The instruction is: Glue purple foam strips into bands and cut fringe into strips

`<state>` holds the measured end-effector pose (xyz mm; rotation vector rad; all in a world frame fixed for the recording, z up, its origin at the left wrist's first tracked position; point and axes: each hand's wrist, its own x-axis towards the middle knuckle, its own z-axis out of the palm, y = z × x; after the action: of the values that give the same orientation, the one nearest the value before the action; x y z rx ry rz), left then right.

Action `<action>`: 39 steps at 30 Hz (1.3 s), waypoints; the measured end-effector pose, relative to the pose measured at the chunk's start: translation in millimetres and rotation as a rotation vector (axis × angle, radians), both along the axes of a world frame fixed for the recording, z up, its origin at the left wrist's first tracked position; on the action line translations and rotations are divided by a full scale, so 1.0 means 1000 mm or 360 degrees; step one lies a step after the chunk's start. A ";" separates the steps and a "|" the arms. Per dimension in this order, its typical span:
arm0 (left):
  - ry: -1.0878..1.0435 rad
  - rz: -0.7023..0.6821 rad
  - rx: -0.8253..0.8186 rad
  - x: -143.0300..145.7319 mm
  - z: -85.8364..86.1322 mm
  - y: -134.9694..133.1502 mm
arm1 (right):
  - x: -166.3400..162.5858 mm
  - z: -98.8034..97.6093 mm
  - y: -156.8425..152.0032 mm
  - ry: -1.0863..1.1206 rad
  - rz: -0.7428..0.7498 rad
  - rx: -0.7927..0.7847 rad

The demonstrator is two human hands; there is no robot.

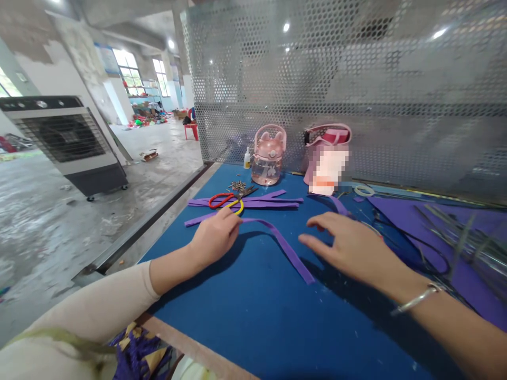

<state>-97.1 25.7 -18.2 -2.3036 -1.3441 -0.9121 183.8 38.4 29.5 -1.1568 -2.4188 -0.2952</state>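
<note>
From the head view, the left hand [216, 237] is resting at the centre of the frame, fingers curled loosely over the upper end of a purple strip [283, 245] — pinning it down rather than clenching it. The strip is running on a slant from that hand toward the lower right, its free end lying just below the right hand [348, 245]. The right hand is hovering open, fingers spread, holding nothing — it is the nearer one to the loose end. Just above the left hand, red and yellow scissors [225, 201] are lying on more purple strips [261, 201], and further up a pink bottle [269, 155] is standing on the blue table [253, 311].
</note>
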 end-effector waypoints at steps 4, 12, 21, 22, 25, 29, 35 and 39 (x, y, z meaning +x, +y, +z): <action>-0.0363 -0.0053 0.0109 -0.002 0.007 0.006 | 0.000 -0.029 -0.002 -0.0152 0.0055 -0.0185; 0.0197 -0.0386 0.0112 -0.022 0.005 0.013 | 0.000 -0.041 0.052 -0.0221 0.0027 -0.0033; 0.0369 -0.0320 -0.0560 -0.026 0.001 0.005 | -0.004 -0.048 0.053 -0.0191 0.0144 -0.0085; 0.0326 -0.0256 -0.0485 -0.027 0.002 0.006 | -0.007 -0.046 0.052 -0.0182 0.0119 -0.0068; 0.0222 -0.0152 -0.0357 -0.032 0.007 0.006 | -0.011 -0.043 0.052 -0.0179 0.0133 -0.0106; 0.0334 -0.0290 -0.0643 -0.037 0.014 0.004 | -0.001 -0.047 0.053 -0.0143 0.0272 -0.0292; 0.0322 -0.0394 -0.0856 -0.036 0.016 0.003 | 0.014 -0.043 0.046 0.0002 0.0318 -0.0495; 0.0309 -0.0393 -0.0880 -0.036 0.012 0.004 | 0.016 -0.040 0.045 0.0139 0.0249 -0.0617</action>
<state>-133.0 29.8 -6.1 -2.9339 -1.3746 -0.3852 199.3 83.6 -10.5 -1.0953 -2.5374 0.2805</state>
